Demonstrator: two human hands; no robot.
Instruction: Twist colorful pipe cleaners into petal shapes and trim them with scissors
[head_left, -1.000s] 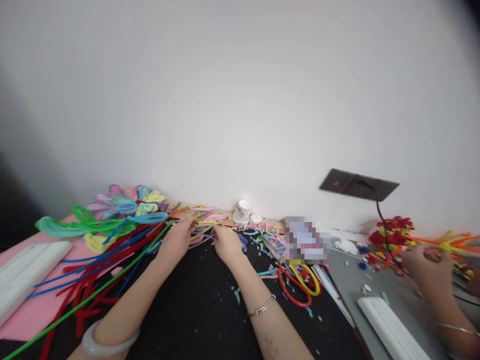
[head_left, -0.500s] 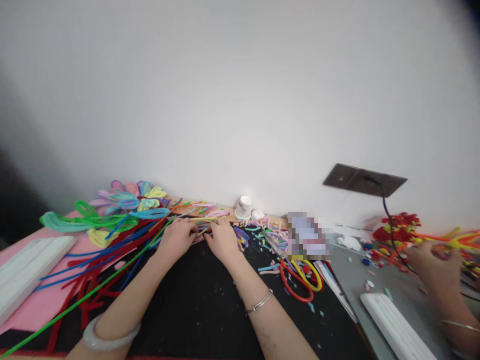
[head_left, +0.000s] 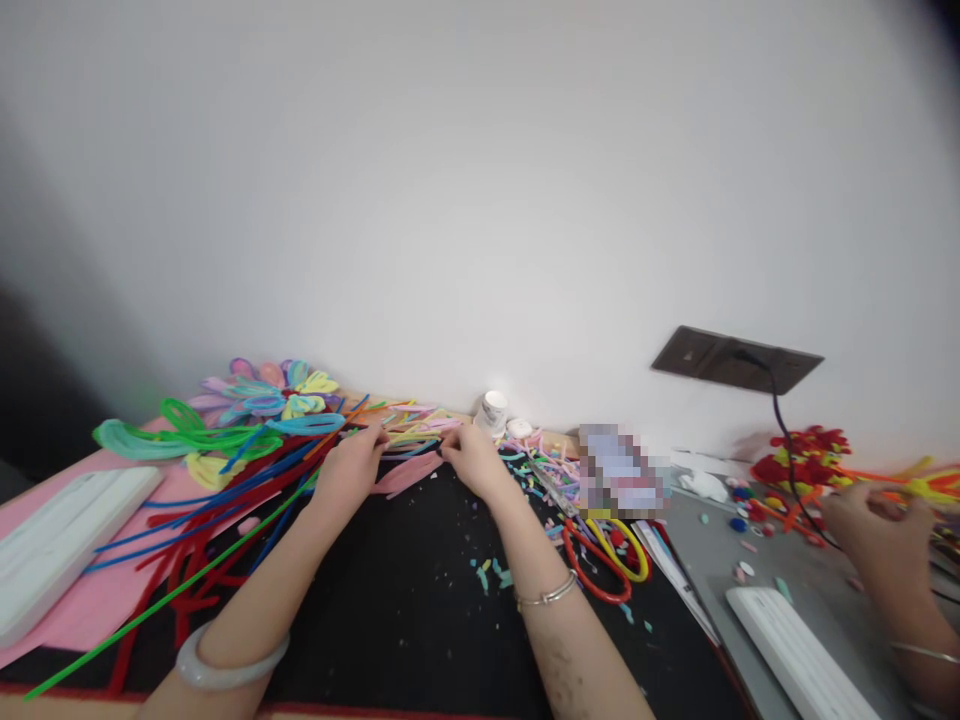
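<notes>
Left hand (head_left: 351,468) and right hand (head_left: 475,464) have spread apart since the last frame; pink strips (head_left: 409,473) between them, over black mat (head_left: 405,600). Fingertips unclear, can't tell either grip.

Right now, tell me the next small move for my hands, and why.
I'd probably slide the pink strips slightly nearer over the black mat with your right hand: their right end lies by its fingers, while pale yellow strands crowd close behind them, so a little separation might make handling easier.
</notes>
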